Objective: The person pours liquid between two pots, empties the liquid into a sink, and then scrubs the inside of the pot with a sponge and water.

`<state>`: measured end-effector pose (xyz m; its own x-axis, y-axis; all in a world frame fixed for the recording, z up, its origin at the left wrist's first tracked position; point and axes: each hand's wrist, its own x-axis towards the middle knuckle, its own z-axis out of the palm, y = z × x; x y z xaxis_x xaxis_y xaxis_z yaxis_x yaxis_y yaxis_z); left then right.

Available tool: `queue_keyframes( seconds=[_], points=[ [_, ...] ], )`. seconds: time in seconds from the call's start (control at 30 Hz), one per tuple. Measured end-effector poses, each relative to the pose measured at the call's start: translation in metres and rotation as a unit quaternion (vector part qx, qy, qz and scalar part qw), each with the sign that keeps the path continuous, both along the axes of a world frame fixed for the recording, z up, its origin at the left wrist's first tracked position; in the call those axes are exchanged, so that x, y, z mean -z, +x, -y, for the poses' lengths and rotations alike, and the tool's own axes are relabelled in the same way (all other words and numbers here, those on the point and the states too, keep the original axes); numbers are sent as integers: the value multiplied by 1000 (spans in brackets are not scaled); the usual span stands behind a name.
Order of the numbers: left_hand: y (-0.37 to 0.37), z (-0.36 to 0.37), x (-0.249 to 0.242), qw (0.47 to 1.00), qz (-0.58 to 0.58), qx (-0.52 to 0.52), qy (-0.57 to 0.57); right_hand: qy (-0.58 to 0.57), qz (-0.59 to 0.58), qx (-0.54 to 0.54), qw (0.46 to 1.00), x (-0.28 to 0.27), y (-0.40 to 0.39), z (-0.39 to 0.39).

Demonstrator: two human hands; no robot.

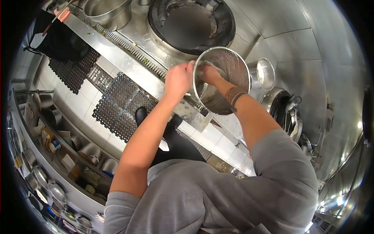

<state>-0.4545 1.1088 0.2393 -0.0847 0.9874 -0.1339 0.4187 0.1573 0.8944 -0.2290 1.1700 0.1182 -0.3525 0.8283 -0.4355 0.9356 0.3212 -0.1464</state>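
Observation:
A round perforated steel colander [233, 66] is tilted on its side at the front edge of the steel cooking range [128, 58]. My left hand [178, 79] grips its rim on the left side. My right hand [209, 74] reaches inside the colander and presses against its inner wall; whether it holds a cloth or pad I cannot tell. A dark band marks my right forearm.
A large black wok [191, 23] sits in the burner just behind the colander. A steel pot [109, 11] stands at the far left of the range. Ladles and lids [280, 101] lie to the right. Black rubber mats [117, 105] cover the floor. Shelves with bowls [50, 156] run along the left.

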Motion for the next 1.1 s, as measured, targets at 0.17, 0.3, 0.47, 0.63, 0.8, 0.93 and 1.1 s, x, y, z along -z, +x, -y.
queue_keyframes(
  seconds=[0.17,0.3,0.47,0.63,0.8,0.93,1.1],
  points=[
    [2,-1,8,998,1,-8,54,160,-291,11,943,47,-50,39],
    [-11,4,6,998,24,32,49,-8,142,-110,984,9,4,-8],
    [2,15,15,994,65,-41,78,-163,239,-95,953,-21,17,37],
    [1,24,11,992,62,-62,87,-157,-371,187,896,94,-45,48],
    [10,30,15,993,65,-79,66,-170,-515,525,656,-62,-85,44],
    [13,39,5,993,84,-53,69,-122,-568,464,668,-107,-94,86],
    [10,43,12,987,95,-20,125,201,-484,591,613,-165,-139,1]
  ],
)
